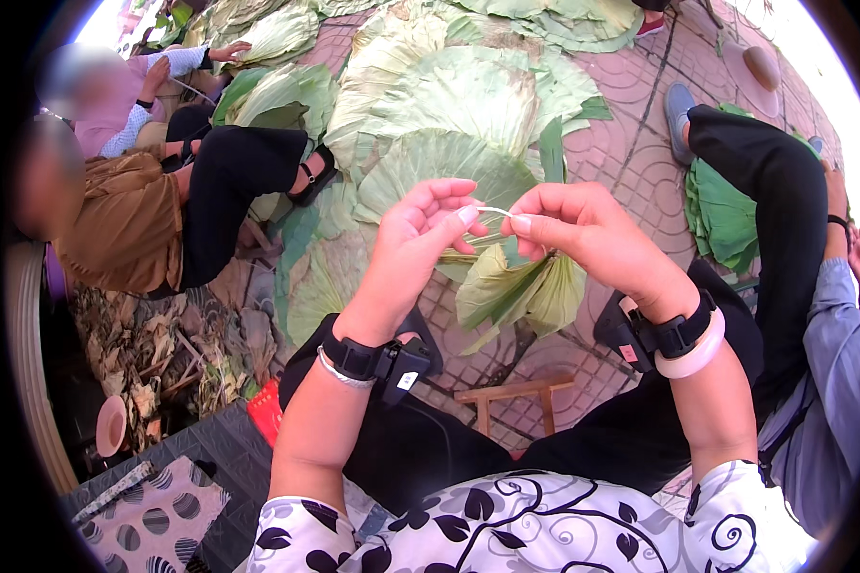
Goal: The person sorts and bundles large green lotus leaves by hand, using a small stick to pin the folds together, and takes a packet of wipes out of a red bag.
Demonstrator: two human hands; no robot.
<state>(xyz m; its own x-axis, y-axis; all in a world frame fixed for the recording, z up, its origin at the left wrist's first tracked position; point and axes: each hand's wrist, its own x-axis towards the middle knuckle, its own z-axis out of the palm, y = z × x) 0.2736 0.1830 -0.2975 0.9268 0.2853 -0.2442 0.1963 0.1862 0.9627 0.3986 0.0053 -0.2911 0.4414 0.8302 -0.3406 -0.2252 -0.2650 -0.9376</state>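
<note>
A short, thin white strand (494,210) spans the gap between my two hands. My left hand (430,222) pinches one end between thumb and fingers. With thumb and forefinger, my right hand (566,225) grips the other end. Just below the right hand, a folded pale-green lotus leaf (498,286) fans out from a gathered point; whether the lower fingers hold it is hidden. Beyond both hands, large flattened lotus leaves (459,93) overlap on the paving.
A small wooden stool (516,390) stands between my knees. Seated people flank me, a black-trousered leg (251,186) at left and another (767,165) at right. Dry leaf scraps (179,351) cover the ground at left. Greener leaves (720,215) and a hat (756,75) lie at right.
</note>
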